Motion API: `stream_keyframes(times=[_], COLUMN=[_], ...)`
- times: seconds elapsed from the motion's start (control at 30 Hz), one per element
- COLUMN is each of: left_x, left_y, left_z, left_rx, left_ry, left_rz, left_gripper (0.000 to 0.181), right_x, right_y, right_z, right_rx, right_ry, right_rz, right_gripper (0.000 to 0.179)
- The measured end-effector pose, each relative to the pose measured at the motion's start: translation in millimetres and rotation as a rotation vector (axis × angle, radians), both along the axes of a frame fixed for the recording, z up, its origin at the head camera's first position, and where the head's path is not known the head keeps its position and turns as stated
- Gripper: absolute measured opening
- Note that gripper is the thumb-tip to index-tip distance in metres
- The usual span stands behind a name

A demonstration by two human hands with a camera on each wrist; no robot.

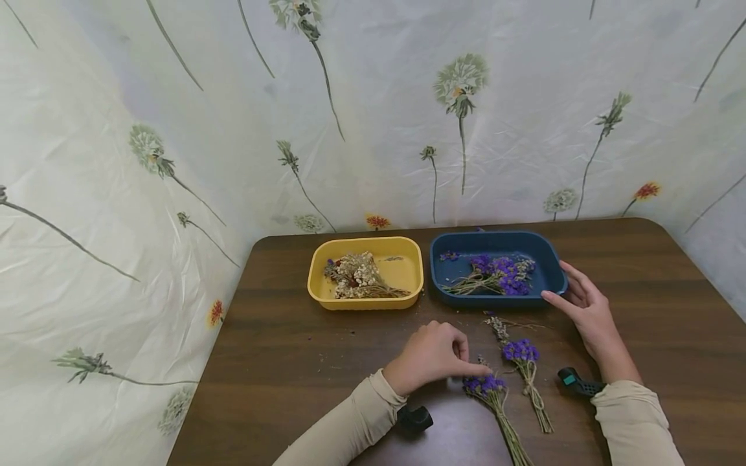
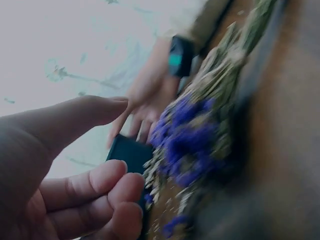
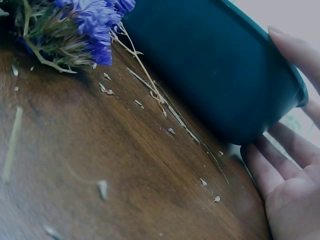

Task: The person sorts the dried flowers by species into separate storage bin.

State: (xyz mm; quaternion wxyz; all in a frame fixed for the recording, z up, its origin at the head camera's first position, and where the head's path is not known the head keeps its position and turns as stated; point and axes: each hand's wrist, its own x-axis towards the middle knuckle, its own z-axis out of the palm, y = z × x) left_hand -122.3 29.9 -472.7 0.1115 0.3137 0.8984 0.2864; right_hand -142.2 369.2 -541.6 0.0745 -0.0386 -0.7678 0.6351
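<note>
My left hand (image 1: 431,356) hovers over a bunch of dried purple flowers (image 1: 486,385) lying on the table. In the left wrist view its thumb (image 2: 95,110) stands apart from the loosely bent fingers, with nothing between them; the bunch (image 2: 185,140) is beyond them. At the right end of the blue tray (image 1: 495,300), my right hand (image 1: 591,317) grips the corner. The right wrist view shows its fingers (image 3: 280,155) against the tray's wall (image 3: 200,70). Inside that tray lie purple flower bunches (image 1: 504,272). A second tied purple bunch (image 1: 521,351) rests between the hands.
A yellow tray (image 1: 315,294) left of the blue one holds dried cream-white flowers (image 1: 358,272). Loose stems (image 3: 170,110) and small plant bits are scattered on the brown wooden table (image 1: 262,362). Behind it hangs a flower-printed sheet (image 1: 373,116).
</note>
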Motion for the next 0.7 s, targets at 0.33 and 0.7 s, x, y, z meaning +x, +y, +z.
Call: stream_keyframes(times=[0.33,0.7], left_x=[45.1,46.5], left_y=[18.3,20.0], left_z=[-15.9,-26.9], left_rx=[-0.33,-0.457], left_ry=[0.263,0.344], left_rz=[0.003,0.076], left_gripper=[0.077,0.077], right_x=[1.0,1.4], right_y=[0,-1], right_z=[0.0,1.3], right_rx=[-0.039,0.008], right_ry=[-0.004,-0.024], right_rz=[-0.001,-0.007], right_gripper=[0.075,0.075])
